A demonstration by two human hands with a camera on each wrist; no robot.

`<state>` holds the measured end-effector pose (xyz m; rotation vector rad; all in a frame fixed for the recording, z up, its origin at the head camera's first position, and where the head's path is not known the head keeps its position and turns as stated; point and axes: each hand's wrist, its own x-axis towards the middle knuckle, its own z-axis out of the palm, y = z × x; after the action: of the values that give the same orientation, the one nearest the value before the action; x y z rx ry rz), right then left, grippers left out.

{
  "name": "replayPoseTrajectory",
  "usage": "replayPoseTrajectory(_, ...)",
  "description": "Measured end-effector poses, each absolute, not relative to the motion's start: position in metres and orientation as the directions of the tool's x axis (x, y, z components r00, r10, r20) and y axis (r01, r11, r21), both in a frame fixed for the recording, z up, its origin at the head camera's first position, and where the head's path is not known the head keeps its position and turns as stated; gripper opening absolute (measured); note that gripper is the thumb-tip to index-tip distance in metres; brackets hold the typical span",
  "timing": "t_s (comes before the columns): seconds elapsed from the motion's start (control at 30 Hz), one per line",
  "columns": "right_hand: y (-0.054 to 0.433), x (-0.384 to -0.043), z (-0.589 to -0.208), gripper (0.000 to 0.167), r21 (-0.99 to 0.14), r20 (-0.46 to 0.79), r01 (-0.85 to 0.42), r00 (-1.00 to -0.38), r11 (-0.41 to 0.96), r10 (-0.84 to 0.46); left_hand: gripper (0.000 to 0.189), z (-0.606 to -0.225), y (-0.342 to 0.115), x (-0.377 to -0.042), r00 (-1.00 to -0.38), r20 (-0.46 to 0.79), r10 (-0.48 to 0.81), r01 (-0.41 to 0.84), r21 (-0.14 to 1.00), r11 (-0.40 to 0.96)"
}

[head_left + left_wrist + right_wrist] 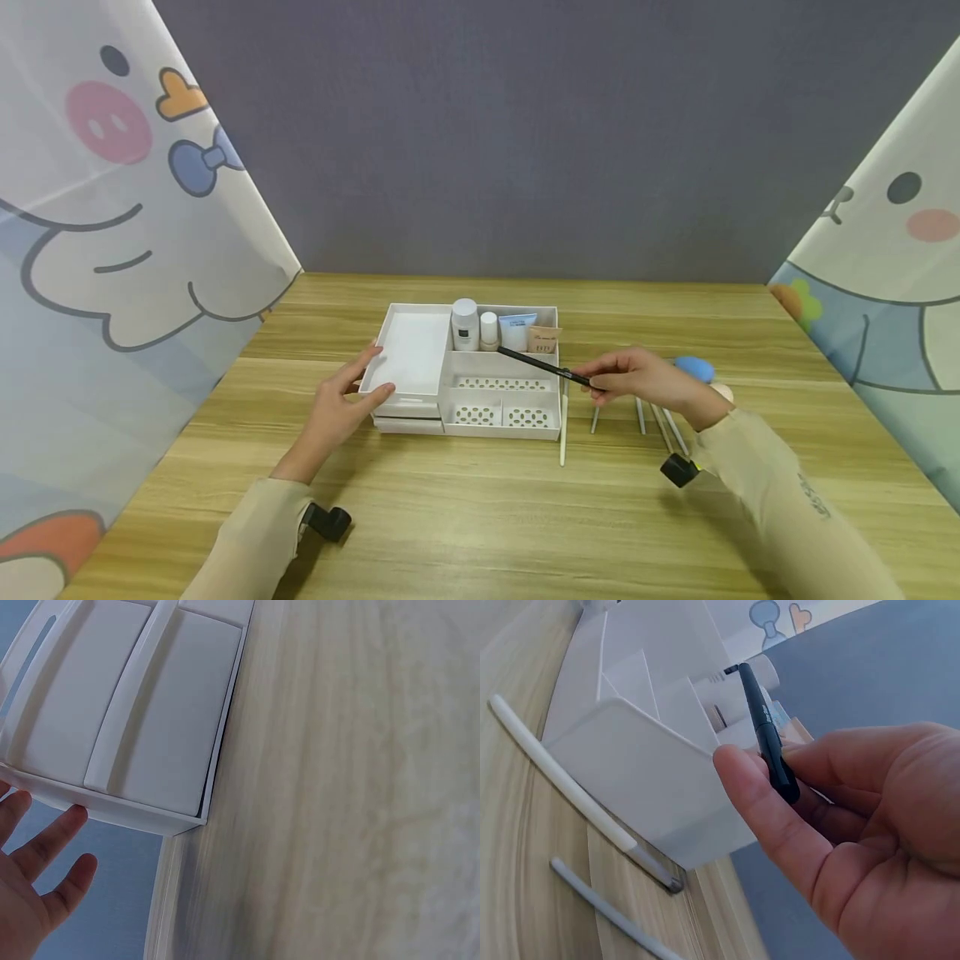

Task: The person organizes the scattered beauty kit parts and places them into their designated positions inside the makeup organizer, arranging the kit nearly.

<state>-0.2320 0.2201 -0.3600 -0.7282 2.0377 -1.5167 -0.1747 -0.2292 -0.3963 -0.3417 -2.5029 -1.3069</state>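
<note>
A white desktop organizer stands on the wooden table, with two stacked drawers at its left front, seen closely in the left wrist view. My left hand rests against its left side, thumb near the front top corner, and the straight fingertips touch the side wall. My right hand pinches a slim black cosmetic pen between thumb and fingers. The pen slants over the organizer's right half, its far end before the back row. That row holds a white bottle, a small white-capped bottle, a blue-white tube and a beige packet.
A white-handled brush lies along the organizer's right side. Several thin handles and a blue rounded item lie by my right wrist, partly hidden. Low front compartments have perforated bottoms. A grey wall rises behind the table.
</note>
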Motion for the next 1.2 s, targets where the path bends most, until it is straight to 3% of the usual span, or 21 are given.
replayPoseTrajectory(1.2, 0.139, -0.249, -0.351, 0.031, -0.915, -0.133, -0.167, -0.735, 0.367, -0.665, 0.055, -0.396, -0.231, -0.173, -0.916, 0.394, 0.072, 0.365, 0.749, 0.553)
